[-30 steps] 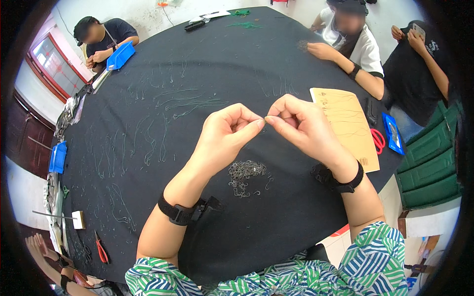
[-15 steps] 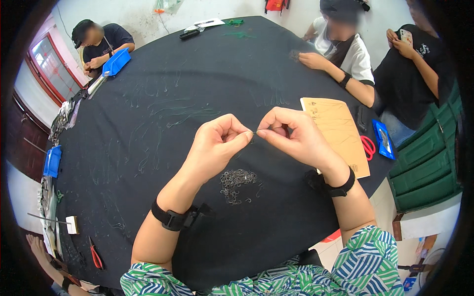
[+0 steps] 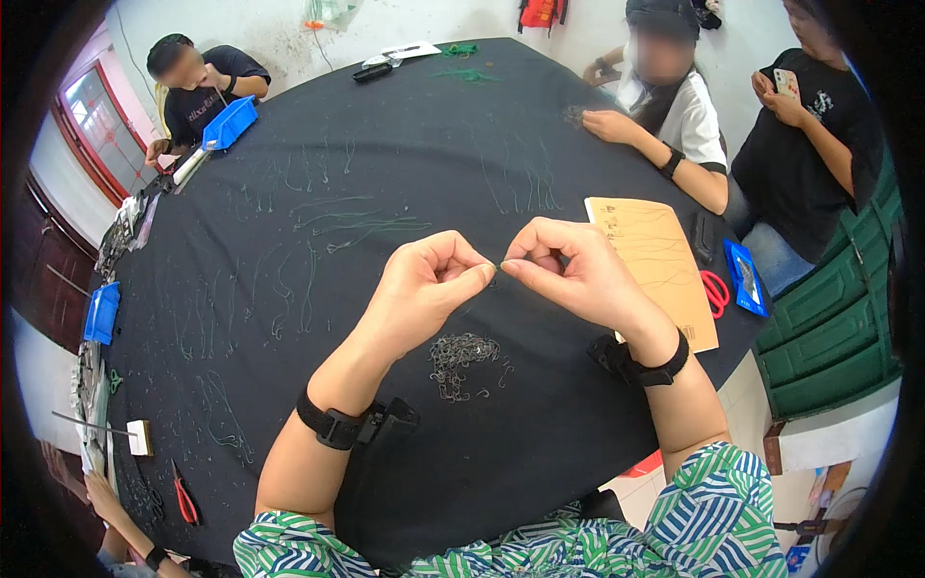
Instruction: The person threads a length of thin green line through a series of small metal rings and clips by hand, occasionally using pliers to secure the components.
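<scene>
Black-clothed table (image 3: 501,453): work looks part done, can't give a fraction

Brown paper sheet (image 3: 670,275): right of the right hand, several thin dark lines across it; whether those are finished I can't tell

Left hand (image 3: 424,284) and right hand (image 3: 570,275): each has thumb and index pinched closed, tips meeting or nearly so above the cloth

Green lines (image 3: 371,227): sets laid out beyond and left of the hands, some with curled ends that look like hooks, so likely done

Hook pile (image 3: 462,353): loose between the forearms, no line visible on it, so probably plenty left

Greenish bit (image 3: 497,268): at the pinched fingertips, likely line; too small to confirm
</scene>
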Demonstrator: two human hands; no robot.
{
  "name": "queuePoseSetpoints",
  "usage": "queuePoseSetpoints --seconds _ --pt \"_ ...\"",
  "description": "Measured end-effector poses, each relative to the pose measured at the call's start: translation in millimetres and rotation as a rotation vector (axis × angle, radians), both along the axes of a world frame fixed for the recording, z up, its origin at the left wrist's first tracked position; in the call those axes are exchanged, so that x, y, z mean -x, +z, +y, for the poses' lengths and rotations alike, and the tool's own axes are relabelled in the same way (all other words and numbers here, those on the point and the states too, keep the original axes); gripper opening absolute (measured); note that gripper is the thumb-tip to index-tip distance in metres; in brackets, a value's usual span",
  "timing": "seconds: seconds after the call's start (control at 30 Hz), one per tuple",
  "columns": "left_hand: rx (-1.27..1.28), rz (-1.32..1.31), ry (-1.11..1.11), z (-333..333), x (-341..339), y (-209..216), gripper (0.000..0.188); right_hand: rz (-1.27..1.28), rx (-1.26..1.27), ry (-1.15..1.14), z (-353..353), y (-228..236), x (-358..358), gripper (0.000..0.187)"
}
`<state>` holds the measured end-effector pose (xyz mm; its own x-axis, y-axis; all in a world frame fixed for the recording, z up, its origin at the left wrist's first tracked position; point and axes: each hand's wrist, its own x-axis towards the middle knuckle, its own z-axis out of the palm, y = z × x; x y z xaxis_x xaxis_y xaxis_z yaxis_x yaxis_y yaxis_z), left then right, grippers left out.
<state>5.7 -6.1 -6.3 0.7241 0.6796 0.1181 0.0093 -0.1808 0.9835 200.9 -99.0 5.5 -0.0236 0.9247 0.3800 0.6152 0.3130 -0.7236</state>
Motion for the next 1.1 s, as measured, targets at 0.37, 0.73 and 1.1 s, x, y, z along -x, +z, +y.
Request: queuePoseSetpoints --seconds 0.37,0.73,1.1 --pt "-0.02 0.009 -0.002 -0.6 1.8 4.6 0.013 0.084 0.011 0.024 0.2 -0.2 0.5 0.011" --pt "0.019 0.018 -0.011 -0.7 1.7 4.8 0.011 0.156 -0.071 -0.034 1.0 -1.8 -2.4 0.011" --pt "0.005 -0.027 -0.014 -2.8 -0.9 0.8 0.015 0.07 -0.073 -0.048 -1.3 0.3 1.5 0.01"
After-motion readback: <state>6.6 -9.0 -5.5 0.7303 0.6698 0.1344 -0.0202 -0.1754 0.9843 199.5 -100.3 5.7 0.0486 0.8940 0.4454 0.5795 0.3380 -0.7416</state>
